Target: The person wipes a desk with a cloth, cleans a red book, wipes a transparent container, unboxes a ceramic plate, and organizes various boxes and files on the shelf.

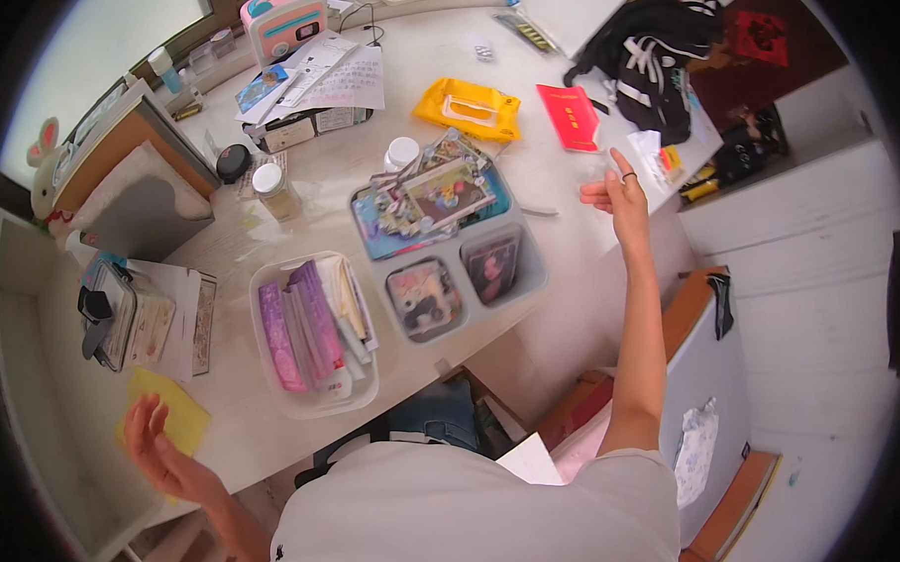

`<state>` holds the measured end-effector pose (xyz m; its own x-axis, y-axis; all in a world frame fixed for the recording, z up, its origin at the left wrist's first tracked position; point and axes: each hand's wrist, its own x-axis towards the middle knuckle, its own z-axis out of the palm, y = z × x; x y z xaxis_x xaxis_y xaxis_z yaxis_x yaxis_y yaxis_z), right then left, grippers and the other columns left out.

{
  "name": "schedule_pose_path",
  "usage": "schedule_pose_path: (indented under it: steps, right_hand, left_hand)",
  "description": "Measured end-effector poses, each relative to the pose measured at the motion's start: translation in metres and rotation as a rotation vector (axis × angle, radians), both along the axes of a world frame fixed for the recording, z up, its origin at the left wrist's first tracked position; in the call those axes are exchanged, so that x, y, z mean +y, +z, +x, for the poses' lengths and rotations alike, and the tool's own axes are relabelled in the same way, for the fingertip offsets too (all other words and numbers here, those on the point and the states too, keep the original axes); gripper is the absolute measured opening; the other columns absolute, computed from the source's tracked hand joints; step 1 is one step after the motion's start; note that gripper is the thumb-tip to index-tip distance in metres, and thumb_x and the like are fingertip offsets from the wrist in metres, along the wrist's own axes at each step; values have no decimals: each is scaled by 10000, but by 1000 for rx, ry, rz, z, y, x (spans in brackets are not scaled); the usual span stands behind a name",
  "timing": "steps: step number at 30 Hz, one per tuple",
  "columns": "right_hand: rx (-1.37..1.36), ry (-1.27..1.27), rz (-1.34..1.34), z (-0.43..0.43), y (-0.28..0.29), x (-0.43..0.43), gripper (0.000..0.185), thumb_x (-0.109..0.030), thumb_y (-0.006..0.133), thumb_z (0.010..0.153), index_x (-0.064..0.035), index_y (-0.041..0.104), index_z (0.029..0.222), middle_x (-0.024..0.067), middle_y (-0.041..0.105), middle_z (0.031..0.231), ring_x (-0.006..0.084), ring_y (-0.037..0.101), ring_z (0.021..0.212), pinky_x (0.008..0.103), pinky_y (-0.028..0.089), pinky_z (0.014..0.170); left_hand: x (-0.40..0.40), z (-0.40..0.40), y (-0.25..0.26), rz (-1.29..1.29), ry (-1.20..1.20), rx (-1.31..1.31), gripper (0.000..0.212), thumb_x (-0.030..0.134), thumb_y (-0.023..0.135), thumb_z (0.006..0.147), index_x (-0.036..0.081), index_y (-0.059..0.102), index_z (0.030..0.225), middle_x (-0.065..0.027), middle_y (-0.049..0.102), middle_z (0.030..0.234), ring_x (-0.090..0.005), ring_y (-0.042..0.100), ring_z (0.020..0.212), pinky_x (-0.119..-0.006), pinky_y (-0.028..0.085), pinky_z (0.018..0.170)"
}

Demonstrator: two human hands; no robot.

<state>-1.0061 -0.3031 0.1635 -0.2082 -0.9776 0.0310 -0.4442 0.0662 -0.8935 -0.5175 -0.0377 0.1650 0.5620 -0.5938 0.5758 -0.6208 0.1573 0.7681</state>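
Note:
Above a yellow cloth (185, 413) at the desk's near left, my left hand (163, 453) is raised with its fingers apart and nothing in it. My right hand (620, 194), a dark ring on one finger, reaches out over the right part of the desk, also holding nothing. Nearest to it are a red booklet (569, 118) and a small white packet (655, 158). Between my hands stand a grey divided organizer (528, 265) with cards and photo-like pieces in its compartments, and a white plastic basket (375, 397) of purple and white packets.
Behind the organizer lie a yellow wet-wipes pack (467, 111) and a white-capped jar (275, 193). A pink toy-like case (284, 22) and papers (345, 77) stand at the back. A black backpack (644, 57) sits back right. Left are an upright file holder (134, 166) and a clear box (147, 330).

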Motion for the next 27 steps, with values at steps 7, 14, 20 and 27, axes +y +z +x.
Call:
schedule_pose_path:
  steps: [7, 14, 20, 27]
  right_hand:
    - [224, 365, -166, -28, -31, -66, 346, -300, 449, 921, -37, 588, 1096, 99, 607, 1070, 216, 559, 992, 285, 410, 854]
    - [627, 570, -351, 33, -70, -150, 321, -193, 631, 766, -77, 604, 1064, 119, 573, 1010, 288, 527, 960, 333, 420, 856]
    - [959, 428, -543, 63, -70, -235, 176, -135, 611, 748, -75, 595, 913, 85, 579, 994, 275, 533, 966, 384, 474, 737]
    - [732, 875, -453, 65, -91, -250, 166, -147, 602, 758, -70, 577, 902, 119, 567, 947, 281, 538, 951, 367, 448, 809]
  left_hand:
    - [-45, -71, 13, 96, -94, -35, 275, 108, 374, 920, -7, 480, 1146, -144, 490, 1186, -227, 530, 1026, -332, 430, 852]
    - [-88, -117, 16, 191, -299, -34, 248, 130, 421, 910, -5, 531, 1087, -165, 496, 1158, -226, 548, 986, -326, 438, 821]
    - [-83, -120, 21, 268, -275, -156, 237, 139, 442, 884, 0, 541, 1048, -175, 506, 1124, -236, 541, 961, -331, 432, 802]
    - [-78, -120, 13, 267, -90, 35, 235, 132, 436, 883, 6, 546, 1048, -166, 511, 1119, -228, 544, 953, -314, 427, 799]
